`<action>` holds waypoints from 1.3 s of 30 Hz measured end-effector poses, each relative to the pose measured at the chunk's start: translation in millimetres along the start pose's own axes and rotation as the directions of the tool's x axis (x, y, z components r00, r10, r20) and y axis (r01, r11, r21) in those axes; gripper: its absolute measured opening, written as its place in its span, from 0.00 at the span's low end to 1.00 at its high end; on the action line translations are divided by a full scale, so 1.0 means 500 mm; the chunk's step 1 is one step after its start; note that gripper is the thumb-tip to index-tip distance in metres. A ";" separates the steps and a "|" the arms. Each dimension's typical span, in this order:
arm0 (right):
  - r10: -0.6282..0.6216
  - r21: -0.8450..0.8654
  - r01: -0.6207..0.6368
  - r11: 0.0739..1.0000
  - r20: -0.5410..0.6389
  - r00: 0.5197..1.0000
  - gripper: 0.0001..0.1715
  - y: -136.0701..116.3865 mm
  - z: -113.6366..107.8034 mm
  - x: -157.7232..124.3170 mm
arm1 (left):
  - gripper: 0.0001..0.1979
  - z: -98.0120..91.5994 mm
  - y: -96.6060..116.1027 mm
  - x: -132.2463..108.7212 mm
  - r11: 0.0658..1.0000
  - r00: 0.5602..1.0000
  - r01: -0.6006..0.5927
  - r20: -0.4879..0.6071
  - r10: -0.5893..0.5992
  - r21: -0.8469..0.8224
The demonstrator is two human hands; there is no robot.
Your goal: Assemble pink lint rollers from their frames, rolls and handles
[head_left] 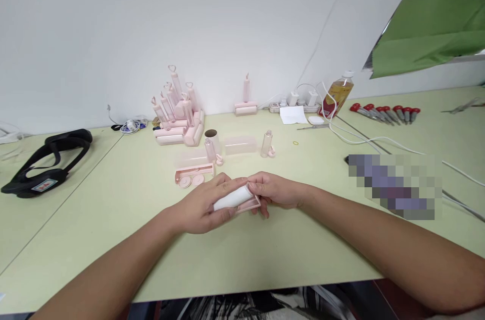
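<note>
Between my two hands, above the near part of the table, is a white lint roller with a pink frame along its lower side. My left hand is wrapped round its left part, thumb below and fingers over the top. At the right end, my right hand grips the roll and frame with its thumb on the roll's edge. Just beyond my left hand lie another pink frame and two round pink end caps. Clear pink covers and handle tubes stand or lie farther back.
Assembled pink lint rollers are piled against the wall, with one more roller alone. A cardboard-core roll stands upright. Red-handled tools, a drink bottle, a power strip and cables are at right. A black headset lies left.
</note>
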State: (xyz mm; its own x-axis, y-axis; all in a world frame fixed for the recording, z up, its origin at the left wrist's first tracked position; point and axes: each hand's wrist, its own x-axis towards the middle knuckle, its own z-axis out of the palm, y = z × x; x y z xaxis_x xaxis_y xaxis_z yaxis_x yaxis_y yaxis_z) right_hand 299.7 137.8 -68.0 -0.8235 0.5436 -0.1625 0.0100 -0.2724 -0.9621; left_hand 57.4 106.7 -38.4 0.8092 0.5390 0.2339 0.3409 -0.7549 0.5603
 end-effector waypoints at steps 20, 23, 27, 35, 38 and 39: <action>-0.040 -0.036 0.039 0.999 -0.036 0.999 0.30 -0.001 0.000 -0.001 | 0.28 -0.003 0.019 0.003 0.990 0.999 -0.024 0.028 0.020 0.140; -0.076 -0.037 0.074 0.997 -0.052 0.996 0.29 -0.003 0.005 0.001 | 0.28 -0.002 0.018 0.002 0.989 0.999 -0.036 0.009 0.035 0.145; -0.095 -0.029 0.094 0.995 -0.039 0.995 0.28 -0.005 0.008 0.002 | 0.29 -0.003 0.015 0.003 0.990 0.998 -0.060 0.012 0.059 0.131; -0.125 -0.045 0.123 0.991 -0.026 0.992 0.29 -0.006 0.012 0.001 | 0.30 -0.001 0.009 0.002 0.992 0.995 -0.098 0.001 0.098 0.083; -0.133 -0.045 0.131 0.990 -0.042 0.990 0.29 -0.007 0.017 0.001 | 0.31 -0.001 0.006 0.000 0.991 0.994 -0.109 -0.017 0.110 0.077; -0.134 -0.042 0.132 0.990 -0.050 0.990 0.29 -0.007 0.019 0.002 | 0.31 -0.001 0.006 0.000 0.991 0.993 -0.110 -0.020 0.112 0.080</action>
State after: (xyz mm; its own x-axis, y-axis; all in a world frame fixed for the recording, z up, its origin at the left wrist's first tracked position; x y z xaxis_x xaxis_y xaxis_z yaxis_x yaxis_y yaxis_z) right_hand 293.7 131.7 -62.9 -0.7879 0.6143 -0.0432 -0.0744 -0.1647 -0.9835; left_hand 58.2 104.7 -36.4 0.8325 0.4583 0.3113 0.2866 -0.8371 0.4659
